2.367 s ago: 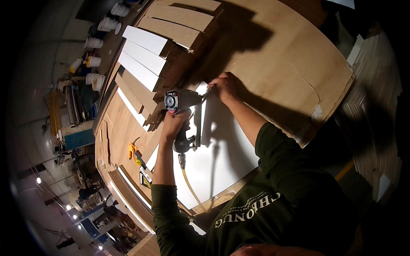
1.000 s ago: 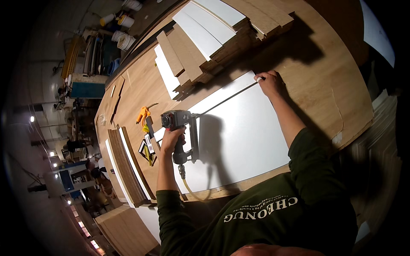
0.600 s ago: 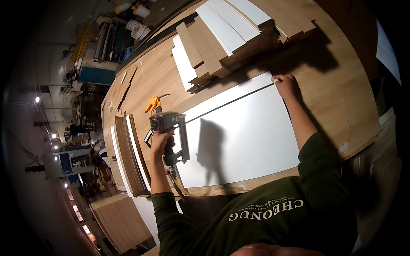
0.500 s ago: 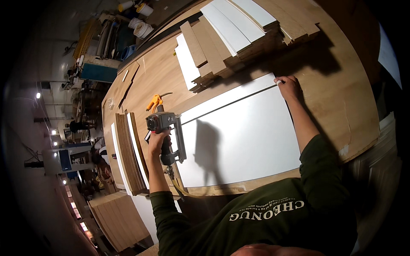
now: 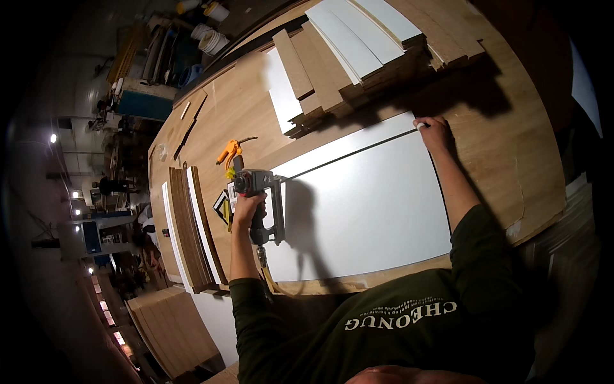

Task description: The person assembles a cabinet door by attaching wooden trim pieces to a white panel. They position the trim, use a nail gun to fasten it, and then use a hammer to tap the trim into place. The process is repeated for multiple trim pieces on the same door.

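Note:
My left hand [image 5: 248,210] is closed round the handle of a dark pneumatic nail gun [image 5: 257,182], held near the left end of a white panel [image 5: 364,205]. Along the panel's far side runs a narrower white board [image 5: 345,148], with a dark line between the two. My right hand [image 5: 437,133] grips the right end of that narrow board, where it meets the panel, fingers curled over the edge. From the gun's lower end an air hose [image 5: 267,276] hangs down to the table edge. The gun casts a shadow on the panel.
Stacked white and brown board strips [image 5: 345,64] lie beyond the panel on the wooden table [image 5: 511,147]. An orange air blow gun [image 5: 229,151] rests left of them. More strips [image 5: 192,224] stand at the left edge, near a triangular tool [image 5: 222,208]. Buckets [image 5: 212,43] are at the far left.
The nail gun in my left hand has shifted slightly right, and its shadow has drawn closer to it. The triangular tool now shows more beside it. My right hand keeps its place.

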Motion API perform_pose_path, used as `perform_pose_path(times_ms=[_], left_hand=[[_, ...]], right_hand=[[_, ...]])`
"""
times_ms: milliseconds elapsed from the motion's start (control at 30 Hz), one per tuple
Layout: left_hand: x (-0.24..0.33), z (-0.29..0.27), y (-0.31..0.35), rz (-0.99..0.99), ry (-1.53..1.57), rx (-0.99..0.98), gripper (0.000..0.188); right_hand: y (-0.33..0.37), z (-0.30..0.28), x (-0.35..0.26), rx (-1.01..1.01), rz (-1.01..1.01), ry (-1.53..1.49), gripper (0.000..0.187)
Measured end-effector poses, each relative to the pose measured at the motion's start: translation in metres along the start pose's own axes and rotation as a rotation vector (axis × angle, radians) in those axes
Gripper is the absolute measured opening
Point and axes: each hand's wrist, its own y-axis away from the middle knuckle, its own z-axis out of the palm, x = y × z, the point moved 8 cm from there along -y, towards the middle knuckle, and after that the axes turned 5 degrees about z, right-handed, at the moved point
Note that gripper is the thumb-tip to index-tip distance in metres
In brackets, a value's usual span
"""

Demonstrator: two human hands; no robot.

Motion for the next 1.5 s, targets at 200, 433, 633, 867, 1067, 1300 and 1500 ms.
perform_pose_path(times_ms=[200, 433, 633, 867, 1067, 1300, 1500], left_hand=[[-0.014, 0.007, 0.020, 0.099, -0.109, 0.103, 0.014], [-0.042, 0.065, 0.112, 0.118, -0.825, 0.337, 0.049], [-0.103, 0.117, 0.147, 0.073, -0.917, 0.235, 0.067], [-0.132, 0.124, 0.156, 0.091, -0.680, 0.360, 0.079], [-0.147, 0.125, 0.143, 0.162, -0.677, 0.321, 0.082], [-0.133, 0.130, 0.156, 0.143, -0.641, 0.278, 0.075], [-0.114, 0.124, 0.170, 0.098, -0.612, 0.283, 0.074]], right_hand=[[-0.010, 0.010, 0.004, 0.111, -0.131, -0.055, 0.012], [-0.004, 0.002, 0.001, 0.267, -0.196, -0.077, 0.017], [0.020, 0.006, -0.103, 0.000, -0.111, -0.988, 0.049], [0.030, -0.001, -0.172, 0.176, 0.261, -1.230, 0.052], [-0.004, 0.058, -0.155, 0.129, 0.268, -1.349, 0.013], [0.107, 0.012, -0.117, -0.455, -0.020, -1.005, 0.041], [0.192, 0.003, -0.057, -0.638, -0.161, -0.766, 0.033]])
